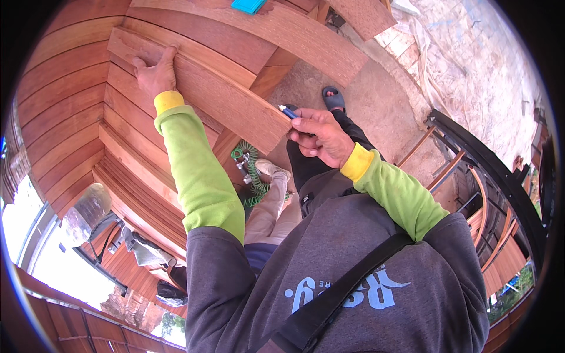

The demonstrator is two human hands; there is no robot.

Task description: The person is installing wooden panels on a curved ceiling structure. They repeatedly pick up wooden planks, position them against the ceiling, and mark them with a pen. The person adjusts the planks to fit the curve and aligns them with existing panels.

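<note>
**Plank and pencil at a partly boarded timber corner**

The right hand (pixel 321 135) has its grip closed on a blue pencil (pixel 288 111), tip clear of the fingers, beside the near right end of a reddish plank (pixel 229 97). The left hand (pixel 156 76) lies on the plank toward its far end; whether its grip clasps or merely presses cannot be told. That far end sits near the inner corner of the boarded structure (pixel 70 94). Done: neighbouring boards lie in close rows on both sides of the corner. Left, by judgement: the hand-held plank appears loose, and no pencil line is discernible on it. Beyond: a longer plank (pixel 294 44) bearing a turquoise object (pixel 248 5); below, a green coiled hose (pixel 257 176).
</note>
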